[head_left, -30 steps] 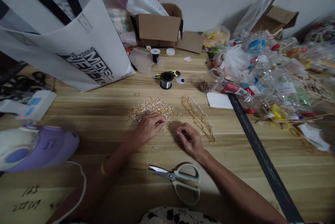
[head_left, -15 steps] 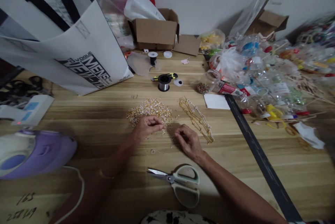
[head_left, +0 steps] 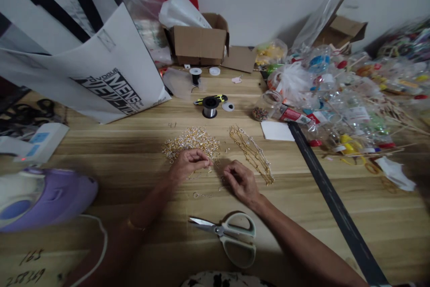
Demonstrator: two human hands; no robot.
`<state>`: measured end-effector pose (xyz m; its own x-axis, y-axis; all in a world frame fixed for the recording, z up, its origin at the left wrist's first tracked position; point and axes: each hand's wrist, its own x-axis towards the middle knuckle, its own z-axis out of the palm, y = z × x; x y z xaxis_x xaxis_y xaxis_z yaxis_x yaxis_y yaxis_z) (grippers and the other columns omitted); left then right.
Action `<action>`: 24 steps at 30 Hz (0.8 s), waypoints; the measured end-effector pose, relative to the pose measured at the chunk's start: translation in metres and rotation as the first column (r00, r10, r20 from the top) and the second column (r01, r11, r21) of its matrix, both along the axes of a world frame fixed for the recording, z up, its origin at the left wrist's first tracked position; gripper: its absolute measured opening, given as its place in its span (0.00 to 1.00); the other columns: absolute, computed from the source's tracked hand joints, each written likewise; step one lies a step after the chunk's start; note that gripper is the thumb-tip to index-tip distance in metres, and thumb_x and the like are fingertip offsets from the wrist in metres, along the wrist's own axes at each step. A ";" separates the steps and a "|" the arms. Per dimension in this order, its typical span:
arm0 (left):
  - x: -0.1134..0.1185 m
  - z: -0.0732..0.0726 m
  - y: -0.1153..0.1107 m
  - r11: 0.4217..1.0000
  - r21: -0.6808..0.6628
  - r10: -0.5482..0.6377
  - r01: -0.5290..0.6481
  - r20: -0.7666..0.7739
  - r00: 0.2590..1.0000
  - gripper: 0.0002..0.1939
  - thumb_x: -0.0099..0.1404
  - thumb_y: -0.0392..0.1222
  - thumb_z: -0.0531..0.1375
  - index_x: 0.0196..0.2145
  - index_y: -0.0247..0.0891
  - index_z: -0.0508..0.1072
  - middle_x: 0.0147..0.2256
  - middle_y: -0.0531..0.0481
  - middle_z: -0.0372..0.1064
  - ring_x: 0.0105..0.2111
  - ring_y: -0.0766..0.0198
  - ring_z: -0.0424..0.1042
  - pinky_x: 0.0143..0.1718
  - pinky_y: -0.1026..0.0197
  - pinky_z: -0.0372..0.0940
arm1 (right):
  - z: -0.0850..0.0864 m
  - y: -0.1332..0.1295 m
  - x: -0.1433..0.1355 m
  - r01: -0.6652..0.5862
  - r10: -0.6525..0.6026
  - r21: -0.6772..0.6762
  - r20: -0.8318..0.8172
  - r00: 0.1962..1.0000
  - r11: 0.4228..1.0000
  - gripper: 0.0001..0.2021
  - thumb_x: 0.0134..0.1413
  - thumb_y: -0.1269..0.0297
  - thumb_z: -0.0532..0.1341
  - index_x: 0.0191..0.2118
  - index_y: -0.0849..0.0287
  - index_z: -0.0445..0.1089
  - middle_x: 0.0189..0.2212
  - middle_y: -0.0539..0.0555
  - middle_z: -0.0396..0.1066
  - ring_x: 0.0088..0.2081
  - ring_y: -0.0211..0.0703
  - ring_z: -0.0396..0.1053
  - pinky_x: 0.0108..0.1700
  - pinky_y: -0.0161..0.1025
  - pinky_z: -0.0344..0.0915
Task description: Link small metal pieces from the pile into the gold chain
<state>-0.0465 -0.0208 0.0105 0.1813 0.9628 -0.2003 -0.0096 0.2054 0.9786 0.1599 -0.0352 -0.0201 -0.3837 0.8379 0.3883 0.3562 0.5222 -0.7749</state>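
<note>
My left hand (head_left: 190, 164) is closed in a pinch at the front edge of a pile of small gold and silver rings (head_left: 198, 138); what sits between its fingertips is too small to name. Just to its right, my right hand (head_left: 242, 182) has its fingers curled and pressed together, with a bit of silver chain showing by the fingertips. What it grips is hidden. A short chain with a ring (head_left: 202, 195) lies in front of both hands. Gold and silver chains (head_left: 251, 155) are laid out beyond my right hand. Scissors (head_left: 219, 230) with pale handles rest slightly open nearer my body.
Behind the pile stand a wire spool (head_left: 210, 107) and a yellow-black tool (head_left: 221, 98). A jar of beads (head_left: 261, 112) and many plastic bottles crowd the right. At left are a large white bag (head_left: 101, 67) and a purple appliance (head_left: 67, 197) with a white cord.
Both hands stay almost exactly where they were, in the same closed poses. The view has shifted very slightly.
</note>
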 end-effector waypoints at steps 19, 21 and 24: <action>-0.003 -0.008 0.001 1.000 0.017 0.013 -0.013 -0.006 1.000 0.08 0.50 0.40 0.65 0.23 0.34 0.71 0.21 0.54 0.69 0.22 0.70 0.66 0.28 0.67 0.62 | -0.001 0.000 0.000 -0.007 0.007 0.000 -0.009 1.000 1.000 0.06 0.59 0.69 0.55 0.31 0.59 0.65 0.27 0.52 0.66 0.30 0.39 0.64 0.32 0.35 0.60; -0.003 -0.007 0.001 1.000 0.005 -0.002 0.002 -0.010 1.000 0.08 0.50 0.41 0.65 0.23 0.33 0.71 0.21 0.53 0.70 0.22 0.69 0.67 0.28 0.66 0.62 | 0.000 0.000 -0.001 -0.007 0.007 0.006 -0.012 1.000 1.000 0.06 0.59 0.69 0.55 0.31 0.59 0.64 0.27 0.52 0.66 0.30 0.39 0.64 0.32 0.35 0.60; -0.002 -0.005 0.000 1.000 -0.020 -0.011 0.010 -0.007 1.000 0.09 0.48 0.41 0.66 0.24 0.33 0.72 0.22 0.52 0.72 0.23 0.69 0.68 0.28 0.66 0.63 | 0.001 0.000 -0.001 -0.010 0.010 0.003 -0.009 1.000 1.000 0.06 0.59 0.69 0.55 0.31 0.59 0.64 0.27 0.52 0.65 0.30 0.39 0.64 0.33 0.35 0.60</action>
<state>-0.0486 -0.0206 0.0053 0.1898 0.9567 -0.2208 -0.0004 0.2249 0.9744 0.1591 -0.0356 -0.0192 -0.3882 0.8331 0.3940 0.3438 0.5276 -0.7768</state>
